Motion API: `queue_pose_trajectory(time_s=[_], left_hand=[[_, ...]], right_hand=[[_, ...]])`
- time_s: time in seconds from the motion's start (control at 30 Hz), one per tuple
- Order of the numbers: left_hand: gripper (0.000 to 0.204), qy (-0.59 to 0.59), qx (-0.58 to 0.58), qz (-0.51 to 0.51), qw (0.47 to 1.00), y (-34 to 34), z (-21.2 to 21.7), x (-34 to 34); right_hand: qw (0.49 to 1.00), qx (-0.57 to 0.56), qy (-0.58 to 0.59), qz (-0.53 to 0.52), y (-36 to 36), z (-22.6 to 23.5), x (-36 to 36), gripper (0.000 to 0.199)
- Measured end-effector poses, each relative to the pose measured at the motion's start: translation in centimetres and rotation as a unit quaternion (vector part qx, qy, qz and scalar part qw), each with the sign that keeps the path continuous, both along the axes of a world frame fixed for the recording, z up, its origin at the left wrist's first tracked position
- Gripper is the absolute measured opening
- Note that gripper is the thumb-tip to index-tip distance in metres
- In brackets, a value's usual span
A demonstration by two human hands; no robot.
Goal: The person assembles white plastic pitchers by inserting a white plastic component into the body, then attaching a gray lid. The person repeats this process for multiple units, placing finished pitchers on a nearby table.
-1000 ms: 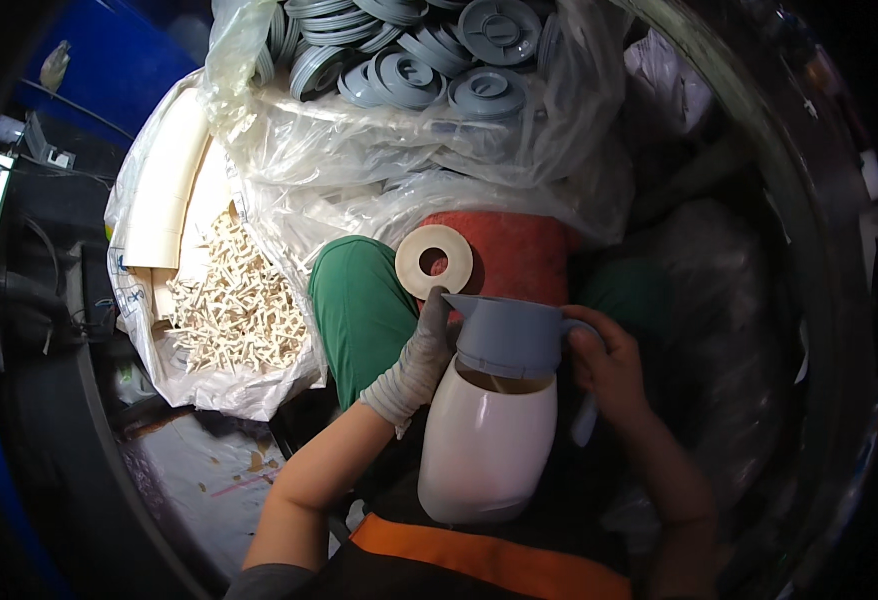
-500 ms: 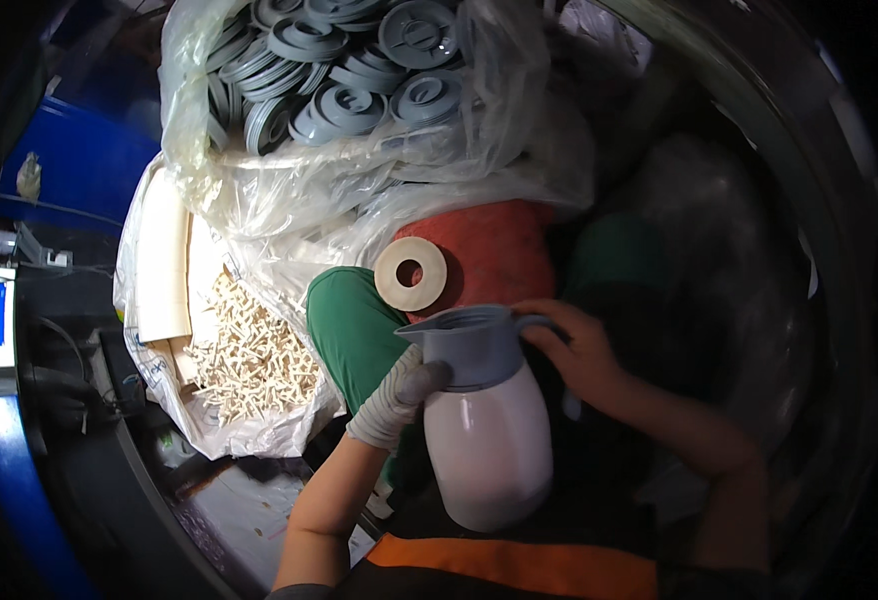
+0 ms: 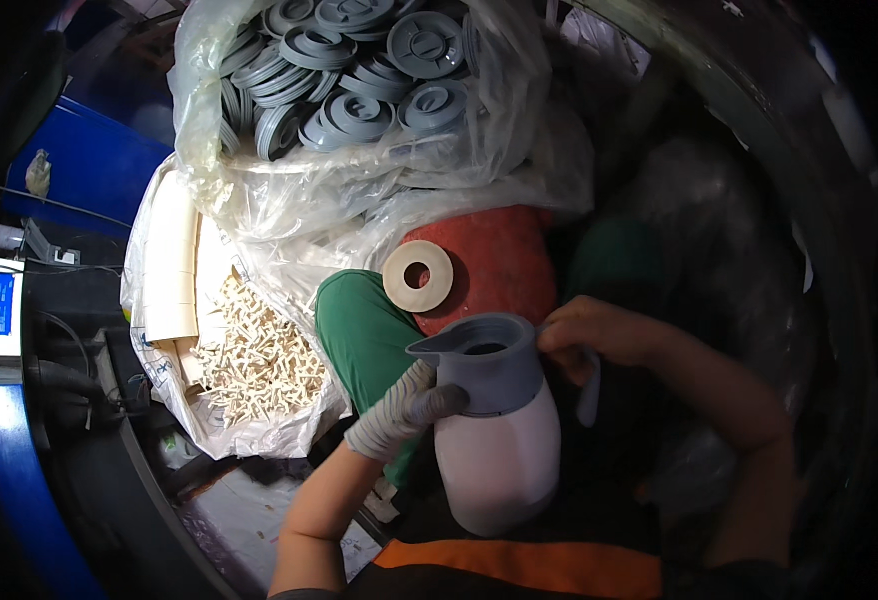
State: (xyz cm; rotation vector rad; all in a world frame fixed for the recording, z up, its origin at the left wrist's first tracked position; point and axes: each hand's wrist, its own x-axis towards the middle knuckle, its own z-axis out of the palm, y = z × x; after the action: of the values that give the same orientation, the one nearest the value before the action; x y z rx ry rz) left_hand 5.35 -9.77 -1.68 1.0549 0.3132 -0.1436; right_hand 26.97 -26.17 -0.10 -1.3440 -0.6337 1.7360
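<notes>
The jug (image 3: 499, 460) sits at lower centre, spout leftward; the gloved left hand (image 3: 407, 412) wraps its collar (image 3: 499, 388), thumb across the front, seemingly to steady it; the bare right hand (image 3: 587, 332) curls its fingers tightly at the handle (image 3: 589, 392), apparently for control.

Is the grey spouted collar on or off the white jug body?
On: the grey spouted collar meets the white jug body along the visible seam. Whether it is locked, I cannot tell.
</notes>
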Motion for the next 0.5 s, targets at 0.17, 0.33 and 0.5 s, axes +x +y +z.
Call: queue_pose_trajectory(time_s=[0.17,0.33,0.5], left_hand=[[0.067,0.051,0.377,-0.005,0.925,4.6,-0.8,4.5],[0.079,0.09,0.793,-0.025,0.602,4.7,-4.7,7.3],[0.071,0.125,0.763,0.098,0.626,7.8,-7.4,7.0]], right_hand=[[0.992,-0.05,-0.104,-0.057,-2.0,3.5,1.1,0.03],[0.937,0.072,-0.202,-0.275,-6.6,8.7,4.4,0.038],[0.875,0.124,-0.346,-0.315,-4.3,9.2,4.8,0.039]])
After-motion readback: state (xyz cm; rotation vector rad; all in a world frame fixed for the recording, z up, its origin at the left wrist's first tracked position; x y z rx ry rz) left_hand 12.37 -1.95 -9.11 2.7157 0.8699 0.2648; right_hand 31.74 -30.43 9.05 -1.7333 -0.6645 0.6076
